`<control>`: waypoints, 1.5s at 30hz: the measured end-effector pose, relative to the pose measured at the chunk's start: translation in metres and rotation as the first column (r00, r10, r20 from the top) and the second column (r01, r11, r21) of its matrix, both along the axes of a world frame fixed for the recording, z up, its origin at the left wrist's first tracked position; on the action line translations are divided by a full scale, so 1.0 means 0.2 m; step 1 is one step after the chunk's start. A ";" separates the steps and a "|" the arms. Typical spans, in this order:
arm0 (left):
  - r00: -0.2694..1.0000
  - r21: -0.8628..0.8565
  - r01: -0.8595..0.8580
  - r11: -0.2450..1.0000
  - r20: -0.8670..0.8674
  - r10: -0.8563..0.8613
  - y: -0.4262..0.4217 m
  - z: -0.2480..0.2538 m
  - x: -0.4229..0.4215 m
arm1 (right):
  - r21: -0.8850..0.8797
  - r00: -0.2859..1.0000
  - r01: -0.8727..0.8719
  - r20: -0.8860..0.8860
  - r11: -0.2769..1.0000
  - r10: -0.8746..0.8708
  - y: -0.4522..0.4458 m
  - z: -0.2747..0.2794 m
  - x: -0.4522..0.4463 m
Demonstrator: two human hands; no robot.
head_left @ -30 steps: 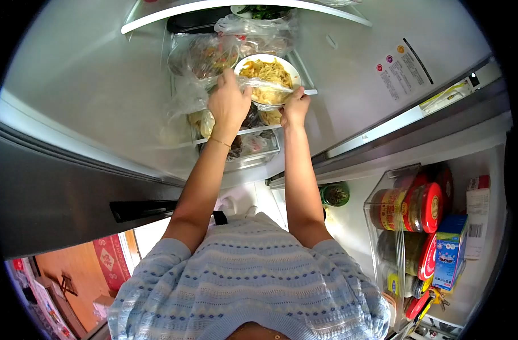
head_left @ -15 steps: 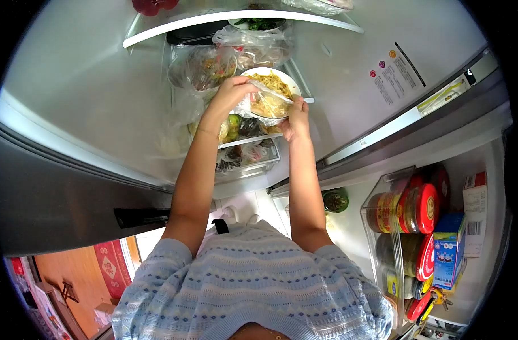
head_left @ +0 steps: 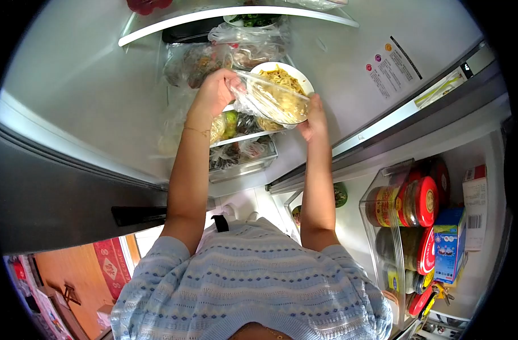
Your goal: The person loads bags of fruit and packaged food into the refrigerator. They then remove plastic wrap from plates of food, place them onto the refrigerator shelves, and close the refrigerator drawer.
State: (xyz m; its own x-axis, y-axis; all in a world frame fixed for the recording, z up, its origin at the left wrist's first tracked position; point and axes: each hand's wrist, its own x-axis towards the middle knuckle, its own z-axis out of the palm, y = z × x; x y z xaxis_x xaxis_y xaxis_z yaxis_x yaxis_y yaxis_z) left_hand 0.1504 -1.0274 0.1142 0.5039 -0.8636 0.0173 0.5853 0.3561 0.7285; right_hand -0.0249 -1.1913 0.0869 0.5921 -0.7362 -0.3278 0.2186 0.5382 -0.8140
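A white plate (head_left: 308,85) of yellowish shredded food (head_left: 282,77) is at the front of a fridge shelf. Clear plastic wrap (head_left: 267,97) covers its near part, while the far part of the food is bare. My left hand (head_left: 216,90), fingers closed, pinches the bunched wrap left of the plate. At the right rim, my right hand (head_left: 314,120) grips the plate with the thumb on top; its other fingers are mostly hidden under the plate.
Bagged food (head_left: 199,63) lies behind my left hand. Above is a shelf with a white front edge (head_left: 236,15). A lower drawer (head_left: 244,164) holds bags. Red-lidded jars (head_left: 426,201) and a blue box (head_left: 450,243) stand in the open door at right.
The plate has come nearer and to the right with my right hand. My left hand has moved a little left, and the wrap is stretched wider between the hands.
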 end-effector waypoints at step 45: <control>0.897 0.411 -0.046 0.910 0.419 -0.144 -0.12 0.18 -0.12 | -0.163 0.912 -0.410 -0.107 0.898 0.397 0.03 0.15 -0.11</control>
State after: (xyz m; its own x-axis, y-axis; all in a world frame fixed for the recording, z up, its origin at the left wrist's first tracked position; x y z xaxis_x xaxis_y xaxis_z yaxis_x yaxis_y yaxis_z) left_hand 0.1255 -1.0522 0.1508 0.4843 -0.8652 -0.1301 0.1872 -0.0428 0.9814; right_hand -0.0466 -1.1855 0.1161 0.8311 -0.4890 -0.2647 -0.0467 0.4130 -0.9095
